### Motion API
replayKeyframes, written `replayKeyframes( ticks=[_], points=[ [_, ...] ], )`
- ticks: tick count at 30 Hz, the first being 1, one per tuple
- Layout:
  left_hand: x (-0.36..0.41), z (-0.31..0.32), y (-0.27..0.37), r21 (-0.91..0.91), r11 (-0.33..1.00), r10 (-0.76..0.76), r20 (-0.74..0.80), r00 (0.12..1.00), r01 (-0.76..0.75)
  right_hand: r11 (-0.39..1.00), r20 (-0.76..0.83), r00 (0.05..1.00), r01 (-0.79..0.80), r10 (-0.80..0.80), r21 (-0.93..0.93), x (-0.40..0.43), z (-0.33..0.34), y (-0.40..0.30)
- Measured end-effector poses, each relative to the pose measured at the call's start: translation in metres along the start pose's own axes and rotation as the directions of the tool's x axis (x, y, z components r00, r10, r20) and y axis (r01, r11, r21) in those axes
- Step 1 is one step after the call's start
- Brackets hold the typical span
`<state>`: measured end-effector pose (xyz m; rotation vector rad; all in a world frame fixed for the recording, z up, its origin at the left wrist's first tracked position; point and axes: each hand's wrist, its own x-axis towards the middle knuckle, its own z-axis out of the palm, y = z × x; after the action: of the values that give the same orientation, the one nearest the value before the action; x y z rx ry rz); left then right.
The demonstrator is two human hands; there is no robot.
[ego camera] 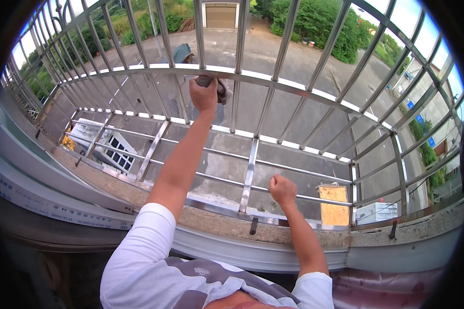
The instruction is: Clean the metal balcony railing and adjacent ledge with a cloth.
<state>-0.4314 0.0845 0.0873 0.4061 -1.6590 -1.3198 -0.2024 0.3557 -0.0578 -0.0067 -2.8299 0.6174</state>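
My left hand [204,94] is stretched far out, closed around a damp-looking grey-brown cloth [225,92]. The cloth is bunched just below the upper horizontal rail [251,76] of a stainless steel window guard, around or against a vertical bar that the hand mostly hides. Nearer to me and to the right, my right hand [283,189] is a fist at a lower horizontal bar [317,199] of the guard's base. That bar shows on both sides of the fist, and the fingers appear curled over it.
A rough window ledge [232,228] and pale window frame [224,249] lie before me, with a dark bracket [254,226] on the ledge. Through the bars show paved ground [232,154], a white slatted unit [100,143], a yellowish board [334,204] and a blue-green covered object [181,53].
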Motion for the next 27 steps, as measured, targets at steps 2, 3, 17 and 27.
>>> replayKeyframes(
  ticks=[2,3,17,27],
  points=[
    [-0.007,0.002,-0.012,0.097,0.992,0.084,0.027,0.996,-0.086,1.000,0.004,1.000,-0.017,0.017,-0.004,-0.002,-0.003,0.003],
    [-0.008,0.002,-0.019,0.181,0.965,0.181,0.051,0.982,-0.187,1.000,-0.007,1.000,-0.020,0.020,-0.001,-0.002,-0.005,0.003],
    [-0.073,-0.041,-0.139,0.590,0.726,0.117,0.399,0.909,-0.352,1.000,-0.032,0.999,-0.009,0.008,-0.021,-0.003,-0.002,0.006],
    [-0.077,-0.075,-0.115,0.599,0.609,0.162,0.547,0.821,-0.519,1.000,-0.043,0.999,-0.008,0.007,-0.023,0.001,0.003,-0.001]
  ],
)
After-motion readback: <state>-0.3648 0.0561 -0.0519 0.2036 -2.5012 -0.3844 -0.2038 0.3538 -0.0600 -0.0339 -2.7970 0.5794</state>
